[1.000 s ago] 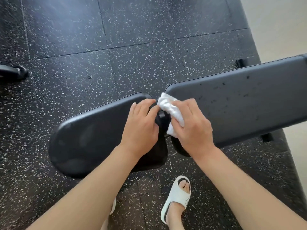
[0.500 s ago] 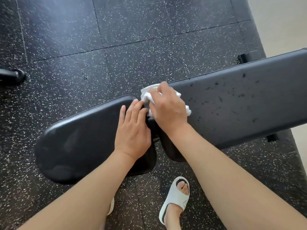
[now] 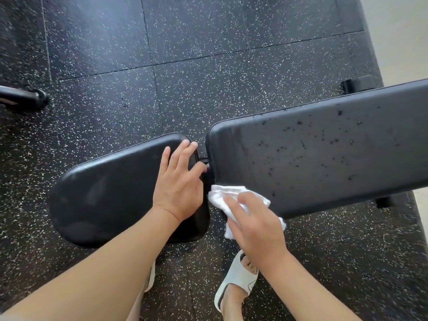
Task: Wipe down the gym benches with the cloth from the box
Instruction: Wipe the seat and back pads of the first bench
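Note:
A black gym bench fills the middle of the view, in two pads: a short seat pad [image 3: 108, 191] on the left and a long back pad [image 3: 324, 154] on the right, speckled with dark spots. My left hand [image 3: 179, 181] rests flat on the seat pad's right end, fingers straight, near the gap between the pads. My right hand [image 3: 257, 225] holds a crumpled white cloth [image 3: 223, 198] against the near left corner of the back pad. The hand is motion-blurred.
The floor [image 3: 208, 66] is black rubber tiling with white flecks. A black equipment foot [image 3: 25, 98] lies at the left edge. My foot in a white slide sandal [image 3: 238, 279] stands below the bench. A pale wall [image 3: 405, 31] runs along the right.
My right hand has swept the cloth from the far edge of the gap between the pads down to the back pad's near corner. My left hand stayed on the seat pad.

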